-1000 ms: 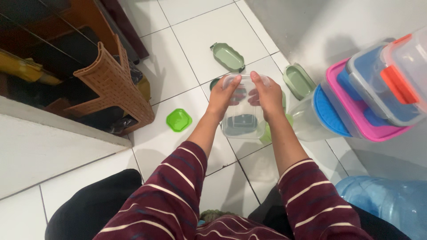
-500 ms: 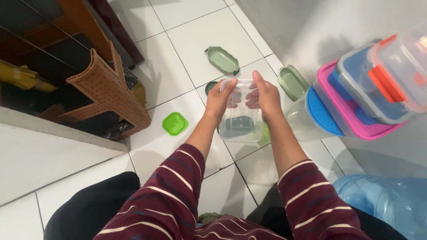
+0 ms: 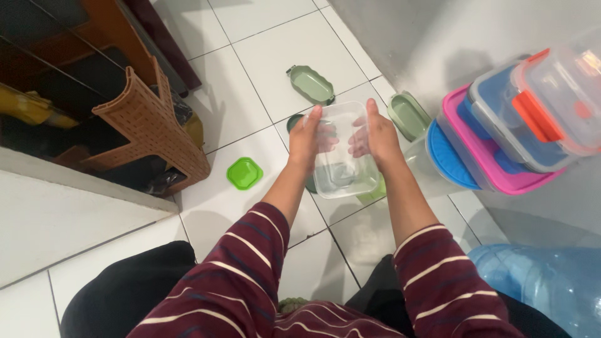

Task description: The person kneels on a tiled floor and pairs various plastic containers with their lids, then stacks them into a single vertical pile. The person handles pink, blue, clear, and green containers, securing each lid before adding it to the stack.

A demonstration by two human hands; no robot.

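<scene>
A clear plastic container (image 3: 343,164) is held above the white tiled floor between both hands. My left hand (image 3: 305,141) grips its left side and my right hand (image 3: 377,139) grips its right side, fingers wrapped over the rim. Through its clear bottom a dark green lid and a light green piece on the floor show. Both arms wear maroon sleeves with pale stripes.
A bright green square lid (image 3: 244,173) lies left of the hands. Two sage green oval lids (image 3: 310,84) (image 3: 407,116) lie farther out. Stacked containers with blue, pink and orange-clipped lids (image 3: 501,134) stand right. A brown woven stool (image 3: 153,122) lies tipped at left. A blue water jug (image 3: 538,281) is bottom right.
The container has been lifted and tilted slightly, with both hands shifting a little up its sides. The view has drifted slightly left.
</scene>
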